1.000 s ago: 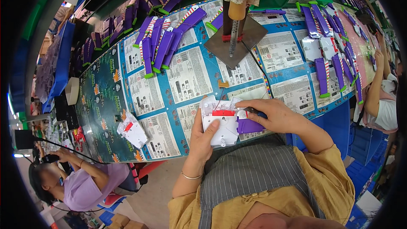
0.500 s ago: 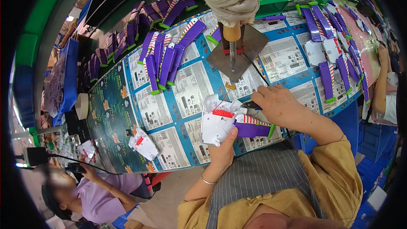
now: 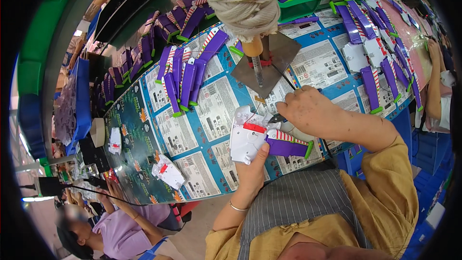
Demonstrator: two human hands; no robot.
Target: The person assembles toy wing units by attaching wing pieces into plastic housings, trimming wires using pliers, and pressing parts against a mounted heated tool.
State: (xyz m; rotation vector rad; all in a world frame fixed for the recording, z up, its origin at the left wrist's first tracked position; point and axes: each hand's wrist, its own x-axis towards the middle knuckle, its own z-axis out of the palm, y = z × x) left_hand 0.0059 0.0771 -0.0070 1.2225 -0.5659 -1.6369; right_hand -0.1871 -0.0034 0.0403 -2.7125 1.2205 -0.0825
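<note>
My left hand grips a white plastic toy shell by its lower edge, thumb on top. The shell has a red part across it and a thin wire at its upper end. A purple leg-like piece with a red-striped strip and green tip extends from its right side. My right hand is closed round small dark-handled pliers, their tip at the shell's upper right corner. My fingers partly hide the tool. Just above the shell lies a small tan piece.
A wooden-handled metal rod wrapped in white cord hangs over a dark metal plate. Purple pieces lie piled left of it, more at right. White shells rest at left. A co-worker in lilac sits lower left; a green tray stands behind.
The view has shifted slightly. My right hand has shifted a little left with the pliers still at the shell. Another white shell now lies on the left table, and the co-worker's arms have moved.
</note>
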